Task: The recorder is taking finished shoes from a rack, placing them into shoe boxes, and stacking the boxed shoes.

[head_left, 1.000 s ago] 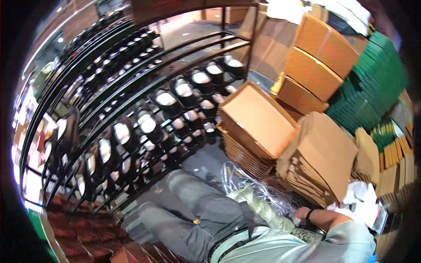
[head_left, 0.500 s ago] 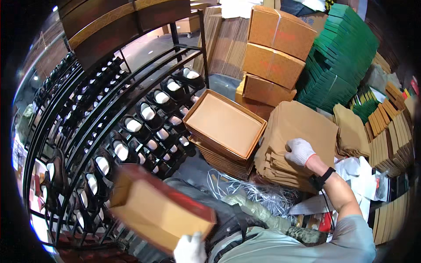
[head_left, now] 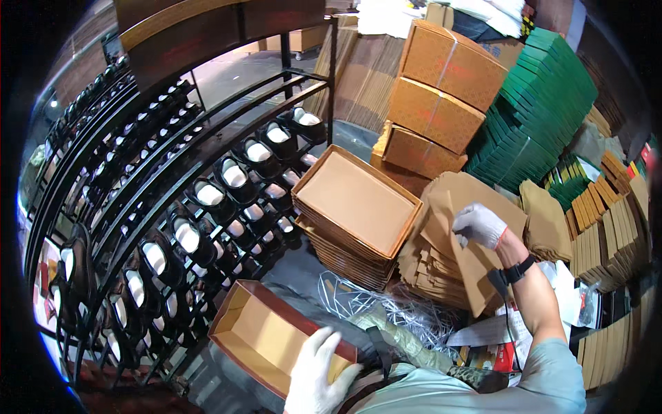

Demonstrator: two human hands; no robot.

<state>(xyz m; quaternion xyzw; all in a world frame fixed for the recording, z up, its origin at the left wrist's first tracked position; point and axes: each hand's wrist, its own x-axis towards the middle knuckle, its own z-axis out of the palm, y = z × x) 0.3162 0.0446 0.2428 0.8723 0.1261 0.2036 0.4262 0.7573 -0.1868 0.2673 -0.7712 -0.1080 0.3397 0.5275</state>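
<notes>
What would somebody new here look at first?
Probably the black shoes with white insides on the black metal rack at left. Then the tall stack of flat green pieces, upper right. Low down, the white-gloved left hand touches an open red-and-tan cardboard box.

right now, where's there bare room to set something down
Bare room shows inside the top shallow tray, within its rim, and on a small floor patch between the shoe rack and tray stack. Crowded: shoes fill the rack's near rows, shiny strips cover the space beside the trays, and the right hand holds a raised brown sheet over its pile.
</notes>
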